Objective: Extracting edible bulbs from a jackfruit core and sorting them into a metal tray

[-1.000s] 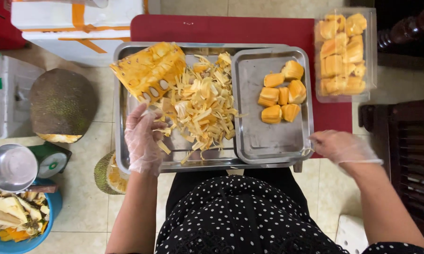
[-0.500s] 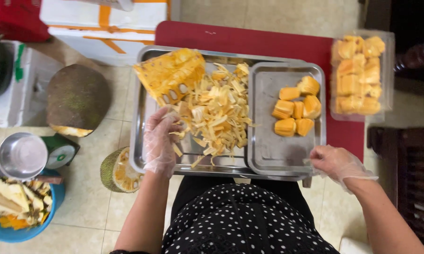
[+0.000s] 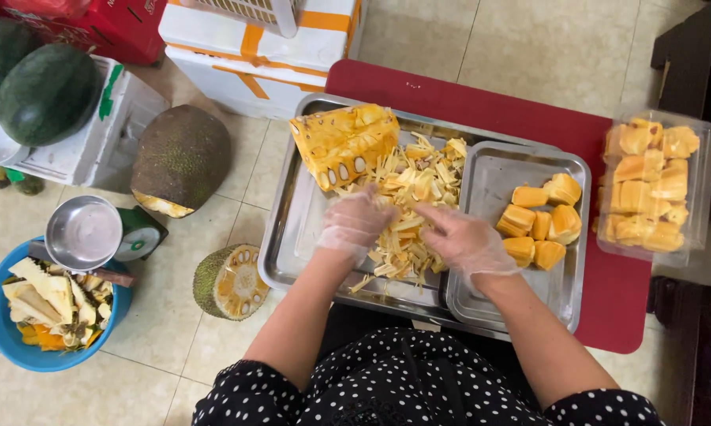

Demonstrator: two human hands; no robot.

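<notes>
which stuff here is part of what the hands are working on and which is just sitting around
In use:
left hand
right hand
pile of pale fruit strips
cut jackfruit slab
large steel tray

Lying about:
small tray of orange pods
clear box of pods
whole jackfruit
blue scrap tub
watermelons

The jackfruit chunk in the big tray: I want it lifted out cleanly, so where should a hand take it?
Probably grip the jackfruit chunk by its bare upper-left edge, coming from the far side; its near edge rests against the fibre pile and both gloved hands.
</notes>
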